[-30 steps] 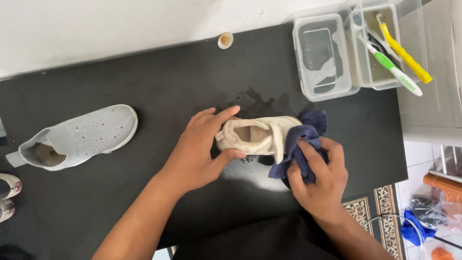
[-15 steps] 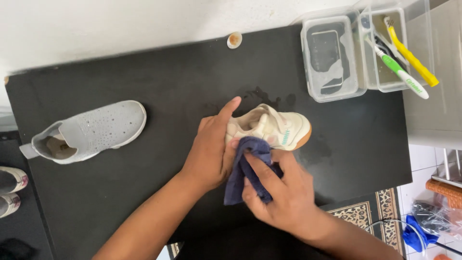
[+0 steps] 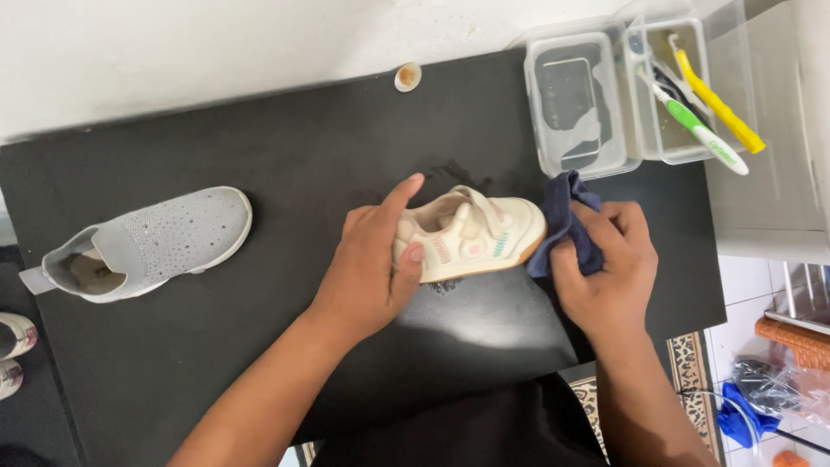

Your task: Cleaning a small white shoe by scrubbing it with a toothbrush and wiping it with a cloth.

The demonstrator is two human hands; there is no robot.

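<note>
1. Grey shoe [image 3: 151,242]: lies on its side at the left of the black table [image 3: 285,147], well apart from the hands.
2. Left hand [image 3: 373,264]: clasps the heel end of the cream shoe [image 3: 471,233], thumb on its side.
3. Cream shoe: rests at the table's centre, toe pointing right.
4. Right hand [image 3: 605,268]: clenched around a dark blue cloth [image 3: 564,220] pressed against the toe.
5. Clear tubs [image 3: 596,95]: stand at the far right, with brushes [image 3: 705,99].
</note>
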